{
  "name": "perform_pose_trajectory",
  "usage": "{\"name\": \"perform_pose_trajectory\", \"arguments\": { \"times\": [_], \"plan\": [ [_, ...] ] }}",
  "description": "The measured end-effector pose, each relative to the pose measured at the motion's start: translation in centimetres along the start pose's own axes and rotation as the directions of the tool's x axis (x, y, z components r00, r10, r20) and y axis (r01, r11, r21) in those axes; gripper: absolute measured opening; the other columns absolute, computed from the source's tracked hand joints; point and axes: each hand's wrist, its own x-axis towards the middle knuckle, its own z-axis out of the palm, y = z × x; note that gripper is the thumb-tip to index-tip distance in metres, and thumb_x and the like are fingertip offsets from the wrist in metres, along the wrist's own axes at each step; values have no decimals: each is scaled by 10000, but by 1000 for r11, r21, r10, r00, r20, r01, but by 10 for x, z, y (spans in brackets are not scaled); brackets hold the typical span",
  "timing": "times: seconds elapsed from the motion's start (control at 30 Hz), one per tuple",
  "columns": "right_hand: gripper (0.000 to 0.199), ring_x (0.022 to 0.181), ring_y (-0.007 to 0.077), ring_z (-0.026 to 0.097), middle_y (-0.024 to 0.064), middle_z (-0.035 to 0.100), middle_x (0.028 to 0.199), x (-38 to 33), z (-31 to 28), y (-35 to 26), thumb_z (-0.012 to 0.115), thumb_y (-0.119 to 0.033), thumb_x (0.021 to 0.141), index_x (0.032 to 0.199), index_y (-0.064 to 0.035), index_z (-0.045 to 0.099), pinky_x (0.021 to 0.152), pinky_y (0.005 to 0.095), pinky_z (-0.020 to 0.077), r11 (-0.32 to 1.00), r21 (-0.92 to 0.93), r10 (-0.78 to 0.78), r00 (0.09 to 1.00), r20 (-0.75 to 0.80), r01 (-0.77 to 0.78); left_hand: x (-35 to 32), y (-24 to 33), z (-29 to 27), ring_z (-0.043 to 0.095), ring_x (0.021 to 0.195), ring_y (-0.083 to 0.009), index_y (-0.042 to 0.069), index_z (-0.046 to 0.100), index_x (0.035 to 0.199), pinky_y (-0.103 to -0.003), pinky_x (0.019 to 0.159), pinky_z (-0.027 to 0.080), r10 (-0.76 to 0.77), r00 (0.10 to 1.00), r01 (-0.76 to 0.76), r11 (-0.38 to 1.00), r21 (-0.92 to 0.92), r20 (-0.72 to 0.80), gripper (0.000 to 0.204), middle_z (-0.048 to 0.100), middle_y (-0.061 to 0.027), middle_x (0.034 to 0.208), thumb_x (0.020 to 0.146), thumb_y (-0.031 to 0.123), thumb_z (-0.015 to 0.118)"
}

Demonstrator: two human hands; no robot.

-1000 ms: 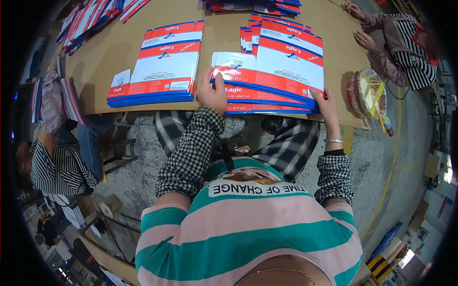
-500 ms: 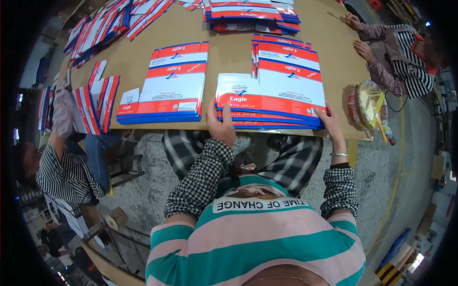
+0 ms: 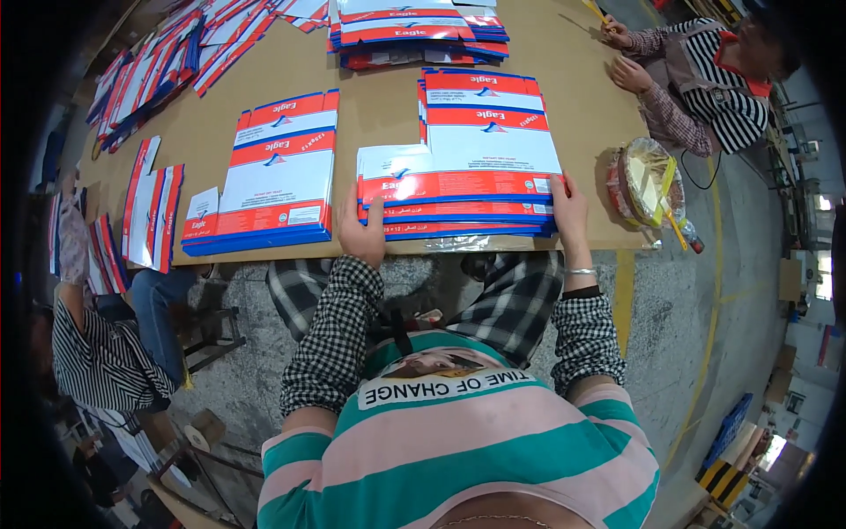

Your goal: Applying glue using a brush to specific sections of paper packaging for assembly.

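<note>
A stack of flat carton blanks point(image 3: 507, 159), red, white and blue, lies in front of me at the table's near edge. Its front layers are staggered like steps. My left hand point(image 3: 362, 233) grips the stack's near left corner, the thumb on top and the fingers along the side. At the near right corner my right hand point(image 3: 570, 212) is closed round the edge, its fingers partly hidden. A second, neater stack of the same blanks point(image 3: 278, 189) rests just to the left, apart from my hands.
Farther back on the brown table point(image 3: 370, 115) lie another pile point(image 3: 405, 31) and fanned blanks point(image 3: 159, 70). A plastic-lined bowl point(image 3: 646, 183) with a yellow-handled brush point(image 3: 677, 225) stands at right. One co-worker point(image 3: 705, 79) sits right, another point(image 3: 101, 353) left beside loose blanks point(image 3: 157, 212).
The whole view has shifted, so the table's things appear farther left. Both my hands stay on the stack, whose front layers now show more stagger. The left co-worker's hand has moved away from some blanks.
</note>
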Motion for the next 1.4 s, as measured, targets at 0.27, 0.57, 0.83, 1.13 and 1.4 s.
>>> {"name": "perform_pose_trajectory", "arguments": {
  "times": [0.27,0.57,0.83,1.13,1.4],
  "plan": [
    [415,839,126,556,81,618,951,5,-6,-19,623,-270,817,1099,30,573,754,257,447,960,27,253,904,344,-279,5,-13,1,512,1045,-298,26,495,1210,-398,893,421,-40,995,38,999,-23,-94,485,536,-202,1101,798,246,623],
    [435,829,126,563,88,619,947,-15,-30,-10,634,-284,812,1085,47,567,749,257,454,972,-36,234,933,275,-233,-20,-3,5,492,1028,-324,-30,494,1170,-400,904,393,75,994,-75,997,2,-81,469,523,-211,1105,784,206,615],
    [490,1040,331,524,232,559,1090,-11,-21,-18,629,-213,766,1168,41,510,892,386,412,862,-467,-185,980,69,196,-3,41,-10,499,1033,-349,-51,528,1100,-396,901,399,488,873,-476,853,213,-5,391,543,-214,1083,754,127,563],
    [565,1231,407,331,243,450,1255,-44,28,-46,639,-411,758,1174,-41,541,1022,485,251,831,-351,-308,881,359,433,67,77,9,511,1071,-335,-6,544,1126,-365,918,413,161,771,-417,859,297,616,438,553,-209,1110,722,156,596],
    [620,1265,375,300,214,413,1300,-48,26,-41,654,-467,717,1176,-62,552,1050,516,180,763,-483,-240,881,407,430,87,54,15,516,1062,-328,29,511,1191,-359,927,409,113,690,-424,863,273,715,541,508,-211,1169,686,171,646]
  ]
}}
